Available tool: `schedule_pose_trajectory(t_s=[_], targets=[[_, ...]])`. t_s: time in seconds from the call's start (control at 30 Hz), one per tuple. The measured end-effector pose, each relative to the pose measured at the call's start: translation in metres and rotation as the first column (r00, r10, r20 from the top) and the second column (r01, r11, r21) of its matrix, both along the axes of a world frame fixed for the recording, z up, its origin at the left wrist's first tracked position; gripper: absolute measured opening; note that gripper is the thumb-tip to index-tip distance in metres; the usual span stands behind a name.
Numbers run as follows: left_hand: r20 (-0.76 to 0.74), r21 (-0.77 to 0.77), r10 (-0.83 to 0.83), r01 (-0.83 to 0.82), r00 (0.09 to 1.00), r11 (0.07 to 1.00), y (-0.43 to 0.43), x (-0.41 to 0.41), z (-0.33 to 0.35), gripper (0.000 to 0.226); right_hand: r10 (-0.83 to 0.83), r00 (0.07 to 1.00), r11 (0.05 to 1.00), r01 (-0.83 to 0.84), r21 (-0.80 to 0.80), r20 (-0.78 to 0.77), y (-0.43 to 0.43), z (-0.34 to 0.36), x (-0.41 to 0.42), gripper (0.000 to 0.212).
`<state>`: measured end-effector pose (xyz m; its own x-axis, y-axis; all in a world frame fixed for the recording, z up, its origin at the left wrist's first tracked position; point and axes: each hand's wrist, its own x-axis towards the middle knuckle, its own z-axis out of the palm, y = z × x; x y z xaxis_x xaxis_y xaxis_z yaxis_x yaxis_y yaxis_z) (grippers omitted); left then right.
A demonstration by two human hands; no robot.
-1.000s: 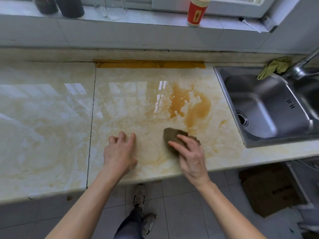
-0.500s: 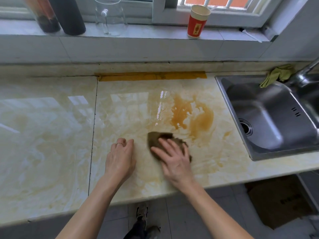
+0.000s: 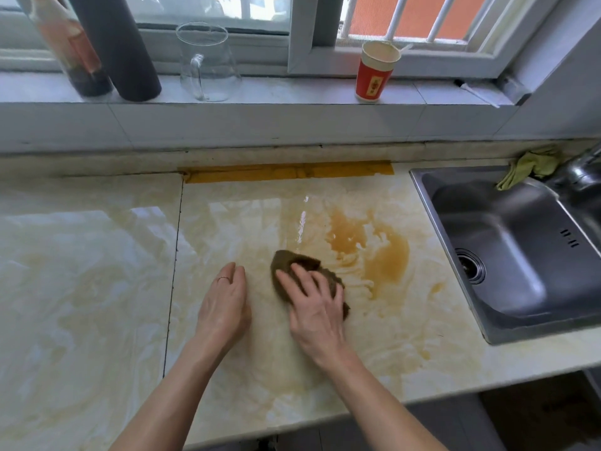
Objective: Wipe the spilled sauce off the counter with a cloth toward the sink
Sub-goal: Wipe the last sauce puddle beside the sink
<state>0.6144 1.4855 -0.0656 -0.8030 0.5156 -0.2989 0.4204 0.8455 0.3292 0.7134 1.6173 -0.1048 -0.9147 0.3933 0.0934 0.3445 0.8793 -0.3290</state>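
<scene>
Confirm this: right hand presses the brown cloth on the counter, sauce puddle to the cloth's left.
Not left. In the head view the right hand presses the brown cloth on the counter, sauce puddle to the cloth's right, nearer the sink.

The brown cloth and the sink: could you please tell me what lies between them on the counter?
In the head view, the sauce spill lies between the cloth under the right hand and the sink.
</scene>
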Motion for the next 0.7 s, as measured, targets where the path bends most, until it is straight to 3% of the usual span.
schedule_pose_trajectory(t_s=[0.1,0.33,0.4,0.53,0.6,0.7], targets=[[0.0,0.013,0.004,-0.004,1.0,1.0,0.009,-0.01,0.0,0.063,0.09,0.995,0.996,-0.09,0.013,0.04,0.007,-0.008,-0.019,0.057],[-0.016,0.044,0.015,-0.014,1.0,0.999,0.018,-0.031,0.003,0.06,-0.254,0.952,0.965,0.261,-0.022,0.171,0.066,0.013,-0.045,0.051],[-0.005,0.047,0.009,-0.009,1.0,0.999,0.022,-0.038,0.002,0.063,-0.196,0.977,0.98,0.197,0.002,0.08,0.043,0.018,-0.048,0.051],[-0.003,0.028,-0.018,0.018,1.0,0.999,0.033,-0.05,0.004,0.07,0.037,0.995,0.999,-0.037,-0.006,0.089,0.011,0.01,-0.064,0.058],[-0.012,0.026,-0.032,0.033,0.999,0.999,0.035,-0.056,0.004,0.069,-0.004,0.989,1.0,0.008,-0.03,0.148,0.028,0.012,-0.077,0.057],[-0.018,-0.005,-0.058,0.058,0.998,0.998,0.036,-0.06,0.002,0.07,-0.213,0.956,0.976,0.215,0.012,0.201,0.066,0.016,-0.079,0.057]])
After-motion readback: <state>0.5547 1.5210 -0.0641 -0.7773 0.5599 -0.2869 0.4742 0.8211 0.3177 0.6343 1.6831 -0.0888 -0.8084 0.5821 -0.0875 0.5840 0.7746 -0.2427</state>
